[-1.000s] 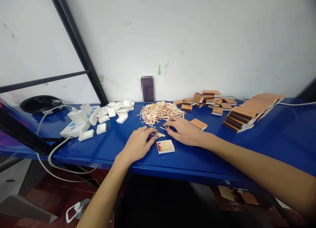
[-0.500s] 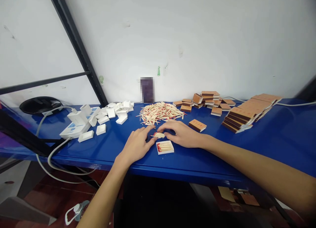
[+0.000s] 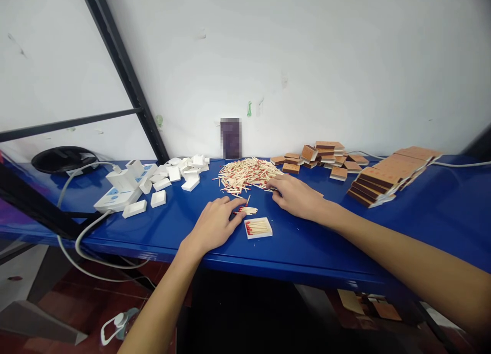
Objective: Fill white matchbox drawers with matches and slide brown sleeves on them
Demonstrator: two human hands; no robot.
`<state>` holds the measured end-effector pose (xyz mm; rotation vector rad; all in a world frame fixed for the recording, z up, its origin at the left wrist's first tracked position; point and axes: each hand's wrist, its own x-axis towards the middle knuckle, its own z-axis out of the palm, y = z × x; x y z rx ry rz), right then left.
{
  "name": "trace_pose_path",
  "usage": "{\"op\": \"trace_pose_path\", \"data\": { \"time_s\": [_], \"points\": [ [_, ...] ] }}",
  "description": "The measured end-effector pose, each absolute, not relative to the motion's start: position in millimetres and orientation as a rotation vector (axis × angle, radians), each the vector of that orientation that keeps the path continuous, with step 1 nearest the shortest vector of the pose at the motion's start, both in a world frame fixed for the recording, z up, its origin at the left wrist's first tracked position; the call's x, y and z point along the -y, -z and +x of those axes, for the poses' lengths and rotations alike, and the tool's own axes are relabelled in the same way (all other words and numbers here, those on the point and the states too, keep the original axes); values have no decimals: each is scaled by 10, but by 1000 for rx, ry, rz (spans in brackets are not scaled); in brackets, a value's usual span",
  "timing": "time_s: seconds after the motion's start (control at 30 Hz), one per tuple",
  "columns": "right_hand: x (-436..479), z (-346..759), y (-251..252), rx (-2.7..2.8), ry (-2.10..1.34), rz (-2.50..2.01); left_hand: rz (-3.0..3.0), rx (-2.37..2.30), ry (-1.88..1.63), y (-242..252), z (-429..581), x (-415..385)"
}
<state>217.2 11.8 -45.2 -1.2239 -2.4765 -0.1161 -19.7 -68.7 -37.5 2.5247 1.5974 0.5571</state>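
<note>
Matches in a small bunch, red heads to the left, lie on the blue tabletop just beyond an open white tray that already carries a layer of them, heads the same way. From my distant seat I have the left hand at the head end of the bunch, forefinger and thumb parted about it, with no firm grip that I can see. A lone match lies aslant near that forefinger. The right hand is curled at the near right edge of a large heap of matches, fingertips bent inward; I cannot tell whether they pinch anything. By my reading, the step in hand is gathering: the right hand picks at the heap while the left guards the bunch. The next move, I judge, calls for me to bring a few matches across with heads turned left, lay them against the others, and even the ends with both hands. To the left of the heap are scattered white trays and, farther out, a power strip with pale cables. To its right sit loose brown matchboxes, then a leaning stack of matchboxes. Behind it all rises a pale wall.
</note>
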Motion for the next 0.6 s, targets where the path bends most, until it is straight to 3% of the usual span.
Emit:
{"op": "trace_pose_path", "data": {
  "time_s": [0.23, 0.6],
  "points": [
    [-110, 2156, 447, 2493, 147, -1237, 2557, -1598, -480, 385, -200, 692],
    [-88, 2145, 426, 2485, 126, -1264, 2613, -1493, -663, 370, -177, 684]
  ]
}}
